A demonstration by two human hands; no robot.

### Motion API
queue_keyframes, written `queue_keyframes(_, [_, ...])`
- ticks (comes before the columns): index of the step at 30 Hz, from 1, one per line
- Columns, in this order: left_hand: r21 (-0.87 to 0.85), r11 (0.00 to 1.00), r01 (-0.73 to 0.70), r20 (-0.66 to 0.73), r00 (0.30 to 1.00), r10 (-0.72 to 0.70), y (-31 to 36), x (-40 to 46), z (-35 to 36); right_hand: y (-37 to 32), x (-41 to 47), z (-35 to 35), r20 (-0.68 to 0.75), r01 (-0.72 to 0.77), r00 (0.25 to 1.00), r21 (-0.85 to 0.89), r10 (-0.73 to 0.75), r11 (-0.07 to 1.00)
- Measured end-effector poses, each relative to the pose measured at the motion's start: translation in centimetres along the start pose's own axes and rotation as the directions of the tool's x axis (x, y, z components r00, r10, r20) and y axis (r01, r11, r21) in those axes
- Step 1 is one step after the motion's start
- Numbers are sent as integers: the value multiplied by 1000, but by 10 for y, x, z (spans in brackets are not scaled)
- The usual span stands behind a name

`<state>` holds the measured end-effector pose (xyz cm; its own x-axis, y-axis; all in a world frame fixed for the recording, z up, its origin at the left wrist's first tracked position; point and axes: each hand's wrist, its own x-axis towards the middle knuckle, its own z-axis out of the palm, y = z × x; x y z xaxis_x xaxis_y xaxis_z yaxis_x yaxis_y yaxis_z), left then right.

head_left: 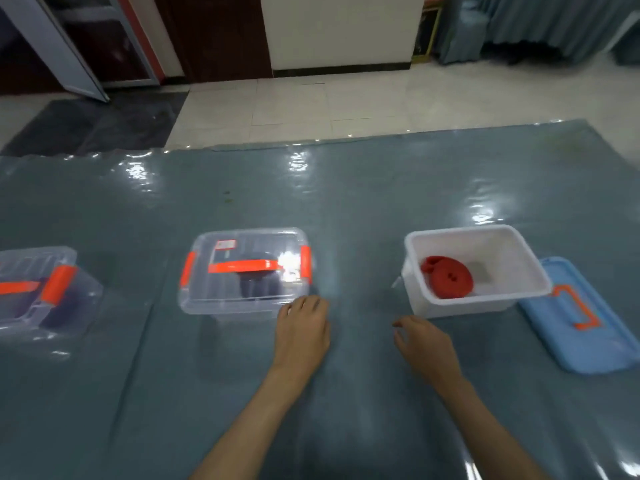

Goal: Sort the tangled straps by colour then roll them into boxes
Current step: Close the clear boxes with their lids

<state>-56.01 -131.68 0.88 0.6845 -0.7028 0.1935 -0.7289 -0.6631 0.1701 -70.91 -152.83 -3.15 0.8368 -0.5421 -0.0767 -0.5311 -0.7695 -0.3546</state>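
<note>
Red rolled strap [448, 280] lies in the open white box [526, 268]; I see a dark roll inside the lidded clear box [242, 299]. My left hand [303, 329] rests flat beside it, and my right hand [424, 346] hovers loosely curled, both holding nothing.

Glossy table cover [346, 188], clear plastic box [242, 299]

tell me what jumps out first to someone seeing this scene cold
The red rolled strap lying in the open white box on the right stands out most, with the blue lid flat beside that box. Next come the orange latches of the closed clear box in the middle, which holds a dark roll. Both hands hover empty near the boxes: the left hand and the right hand.
</note>
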Motion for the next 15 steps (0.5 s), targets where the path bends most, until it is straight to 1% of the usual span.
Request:
queue_keyframes(2, [14, 1000, 18, 58, 998, -19, 45, 8, 8, 45, -11, -11, 5, 0, 1000, 20, 0, 1000])
queue_keyframes(4, [-13, 999, 40, 98, 994, -38, 88, 16, 14, 90, -23, -22, 27, -27, 999, 32, 26, 999])
queue_keyframes(6, [-27, 999, 34, 106, 994, -31, 127, 27, 17, 133, -28, -36, 66, -68, 996, 19, 66, 998])
queue_keyframes(7, [-34, 999, 25, 112, 993, -21, 145, 33, 19, 156, -27, -42, 62, -93, 994, 21, 91, 995])
queue_keyframes(10, [-60, 998, -6, 142, 990, 15, 189, 47, 30, 223, -23, -60, 4, -197, 980, 36, 197, 980])
queue_keyframes(12, [-76, 997, 7, 181, 983, 7, 205, 52, 41, 262, -17, -72, -58, -282, 956, 87, 288, 955])
queue_keyframes(14, [-68, 996, 54, 258, 966, -35, 215, 58, 51, 298, -8, -82, -103, -364, 919, 157, 382, 918])
queue_keyframes(15, [-48, 995, 83, 322, 945, -63, 219, 60, 54, 314, -2, -86, -119, -399, 900, 166, 420, 902])
